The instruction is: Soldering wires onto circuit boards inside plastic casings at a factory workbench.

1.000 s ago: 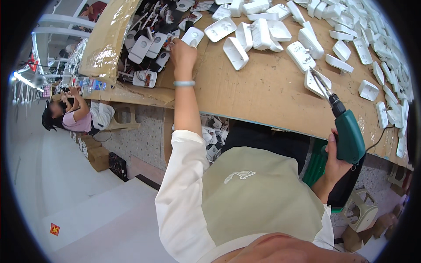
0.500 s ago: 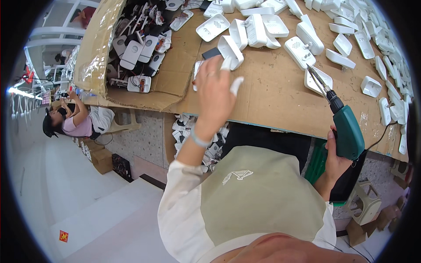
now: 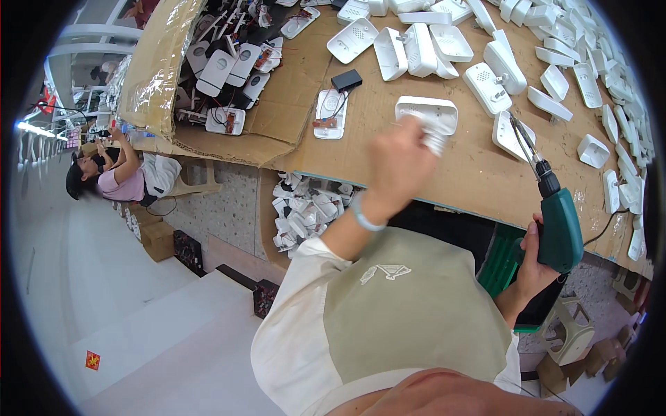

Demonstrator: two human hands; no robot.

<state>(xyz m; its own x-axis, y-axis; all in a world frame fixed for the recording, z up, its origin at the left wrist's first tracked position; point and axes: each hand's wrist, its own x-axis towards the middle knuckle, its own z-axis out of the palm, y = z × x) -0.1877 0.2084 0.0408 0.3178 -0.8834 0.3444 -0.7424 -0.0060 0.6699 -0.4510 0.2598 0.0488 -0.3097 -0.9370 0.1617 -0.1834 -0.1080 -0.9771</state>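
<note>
My right hand [image 3: 533, 267] is wrapped round the handle of a green soldering gun [image 3: 560, 225]. Its metal tip points up and away, over a white plastic shell [image 3: 512, 135] on the table. My left hand [image 3: 397, 166], smeared by motion and with white covers on some fingers, is at the near edge of another open white shell [image 3: 430, 105]; whether it grips the shell is unclear. Left of that hand lies a white cover [image 3: 331, 125] with a small circuit board and thin wires, and a black block [image 3: 346, 80] at its far end.
Many white shells [image 3: 420, 52] are heaped across the table's far and right parts. At the left, a cardboard box [image 3: 267, 135] contains wired white covers. Below the table edge sits a bin of white parts [image 3: 312, 211]. A person [image 3: 125, 177] sits at far left.
My left hand and the white shell have moved right, away from the black block, uncovering the wired white cover. The soldering gun stays in my right hand, and the view has shifted slightly.
</note>
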